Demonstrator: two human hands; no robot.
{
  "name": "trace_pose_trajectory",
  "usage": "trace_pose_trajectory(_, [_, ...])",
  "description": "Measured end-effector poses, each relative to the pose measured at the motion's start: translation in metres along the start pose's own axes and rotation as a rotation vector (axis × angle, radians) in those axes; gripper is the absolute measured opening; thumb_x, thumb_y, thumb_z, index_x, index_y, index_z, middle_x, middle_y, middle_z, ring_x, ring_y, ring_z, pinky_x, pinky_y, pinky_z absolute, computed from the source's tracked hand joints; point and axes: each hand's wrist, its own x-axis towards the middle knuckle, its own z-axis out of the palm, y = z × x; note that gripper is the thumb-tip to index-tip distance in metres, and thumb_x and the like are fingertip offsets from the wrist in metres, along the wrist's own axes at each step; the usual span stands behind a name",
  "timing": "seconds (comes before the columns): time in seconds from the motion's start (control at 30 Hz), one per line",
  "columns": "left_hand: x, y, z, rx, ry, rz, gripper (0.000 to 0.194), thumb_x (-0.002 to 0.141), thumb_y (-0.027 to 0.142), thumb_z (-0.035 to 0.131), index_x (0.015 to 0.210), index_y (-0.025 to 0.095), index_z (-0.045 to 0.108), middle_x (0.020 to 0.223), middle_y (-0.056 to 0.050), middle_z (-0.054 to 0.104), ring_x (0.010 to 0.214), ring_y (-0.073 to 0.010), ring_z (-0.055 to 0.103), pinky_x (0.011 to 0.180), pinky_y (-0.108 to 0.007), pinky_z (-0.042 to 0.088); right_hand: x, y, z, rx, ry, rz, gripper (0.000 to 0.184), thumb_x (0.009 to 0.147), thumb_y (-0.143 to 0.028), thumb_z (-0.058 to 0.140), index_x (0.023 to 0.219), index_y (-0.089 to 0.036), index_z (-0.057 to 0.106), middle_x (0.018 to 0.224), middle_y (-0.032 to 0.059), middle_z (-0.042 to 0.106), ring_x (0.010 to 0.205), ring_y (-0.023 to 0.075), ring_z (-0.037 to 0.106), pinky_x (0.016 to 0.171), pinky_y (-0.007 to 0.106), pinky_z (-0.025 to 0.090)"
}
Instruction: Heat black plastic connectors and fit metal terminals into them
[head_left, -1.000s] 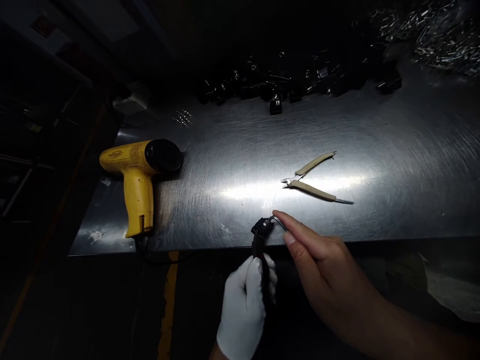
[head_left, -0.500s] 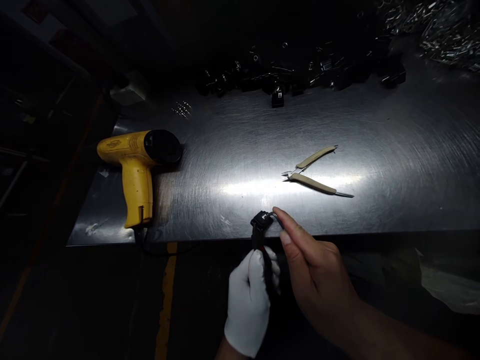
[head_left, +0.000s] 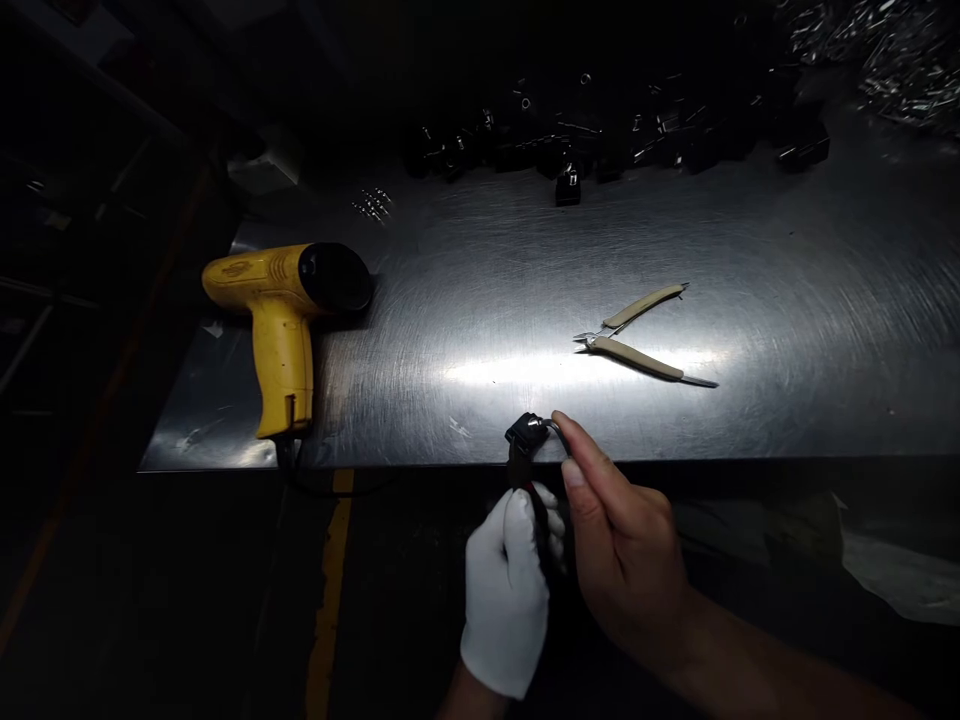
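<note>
My left hand [head_left: 506, 590], in a white glove, is closed around a dark stem [head_left: 519, 466] with a touch of red near the fingers. On top of the stem sits a small black block [head_left: 526, 432] with a bright metal bit on its right side. My bare right hand [head_left: 626, 535] pinches a thin, bent grey rod [head_left: 555, 428] between thumb and forefinger. The rod's far tip meets the block's right side; whether it enters the block I cannot tell. Both hands are at the front edge of a scratched metal table [head_left: 420, 330].
Cutting pliers [head_left: 637, 355] with beige handles lie spread beyond my right hand. A yellow heat gun [head_left: 281, 330] rests at the left, its cord over the front edge. Small metal pins [head_left: 373, 205], dark blocks [head_left: 568, 188] and a heap of shiny metal parts [head_left: 911, 75] are farther back.
The black block has tilted slightly, and its metal bit shows from another angle. Both hands keep their grips. The whole view has shifted a little.
</note>
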Motion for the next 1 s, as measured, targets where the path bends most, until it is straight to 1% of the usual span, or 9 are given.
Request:
trace_pose_trajectory(0.1, [-0.001,0.000,0.003,-0.011,0.018,-0.004,0.043,0.104,0.043,0.039,0.074,0.018,0.055,0.066,0.001,0.061,0.060,-0.0103,0.054,0.056,-0.021,0.043,-0.002,0.003,0.004,-0.007,0.021,-0.014,0.055,0.100,-0.008,0.044,0.153,-0.024,0.043,0.060,-0.0060,0.052,0.045,0.0113,0.048,0.044,0.028,0.043])
trace_pose_trajectory(0.23, [-0.002,0.000,0.007,-0.007,0.067,0.004,0.043,0.103,0.043,0.041,0.070,0.018,0.054,0.063,0.001,0.059,0.058,-0.0105,0.053,0.053,-0.021,0.041,-0.007,0.012,0.012,-0.012,0.069,-0.071,0.062,0.098,-0.006,0.047,0.154,-0.031,0.040,0.072,-0.0036,0.062,0.049,0.0110,0.051,0.049,0.028,0.045])
trace_pose_trajectory(0.37, [-0.002,-0.001,0.007,-0.017,0.041,0.017,0.040,0.103,0.039,0.041,0.073,0.018,0.056,0.066,0.001,0.060,0.060,-0.0109,0.054,0.057,-0.021,0.044,-0.009,0.018,0.014,-0.005,0.068,-0.039,0.059,0.100,-0.008,0.047,0.154,-0.032,0.041,0.064,-0.0049,0.054,0.047,0.0119,0.045,0.048,0.029,0.041])
trace_pose_trajectory(0.47, [-0.002,-0.003,0.005,-0.013,0.033,0.007,0.039,0.104,0.039,0.040,0.075,0.018,0.056,0.067,0.001,0.060,0.061,-0.0107,0.053,0.058,-0.022,0.044,-0.009,0.014,0.009,0.038,0.036,0.057,0.054,0.102,-0.013,0.045,0.152,-0.034,0.043,0.059,-0.0066,0.045,0.046,0.0120,0.041,0.046,0.029,0.036])
trace_pose_trajectory(0.57, [-0.002,-0.006,0.003,0.015,0.004,0.023,0.037,0.105,0.039,0.039,0.076,0.019,0.052,0.067,0.002,0.056,0.061,-0.0104,0.052,0.058,-0.022,0.044,-0.008,0.005,0.000,0.102,-0.023,0.157,0.050,0.105,-0.018,0.042,0.151,-0.038,0.043,0.058,-0.0071,0.042,0.047,0.0114,0.040,0.046,0.028,0.032])
trace_pose_trajectory(0.7, [0.000,-0.009,0.000,0.070,-0.025,0.075,0.035,0.105,0.035,0.037,0.079,0.020,0.053,0.069,0.003,0.056,0.062,-0.0099,0.053,0.059,-0.022,0.045,-0.001,-0.006,-0.011,0.174,-0.081,0.270,0.044,0.106,-0.028,0.043,0.147,-0.044,0.047,0.060,-0.0064,0.039,0.050,0.0113,0.038,0.048,0.026,0.035])
trace_pose_trajectory(0.8, [0.003,-0.011,-0.004,0.139,-0.033,0.133,0.032,0.105,0.030,0.038,0.080,0.020,0.054,0.069,0.003,0.058,0.062,-0.0096,0.055,0.060,-0.022,0.045,0.005,-0.011,-0.017,0.226,-0.078,0.351,0.039,0.106,-0.035,0.047,0.142,-0.047,0.053,0.063,-0.0053,0.036,0.055,0.0113,0.038,0.051,0.025,0.038])
trace_pose_trajectory(0.93, [0.010,-0.015,-0.011,0.255,-0.047,0.223,0.025,0.103,0.026,0.041,0.089,0.020,0.061,0.074,0.002,0.064,0.066,-0.0115,0.060,0.066,-0.024,0.048,0.012,-0.018,-0.027,0.291,-0.108,0.504,0.036,0.103,-0.043,0.051,0.139,-0.045,0.058,0.062,-0.0064,0.026,0.054,0.0108,0.029,0.048,0.023,0.032])
trace_pose_trajectory(1.0, [0.013,-0.017,-0.016,0.312,-0.045,0.260,0.023,0.102,0.026,0.043,0.096,0.019,0.064,0.077,0.000,0.067,0.070,-0.0130,0.063,0.070,-0.025,0.050,0.017,-0.022,-0.034,0.312,-0.147,0.575,0.037,0.102,-0.046,0.053,0.139,-0.042,0.059,0.062,-0.0067,0.025,0.054,0.0103,0.027,0.048,0.023,0.030])
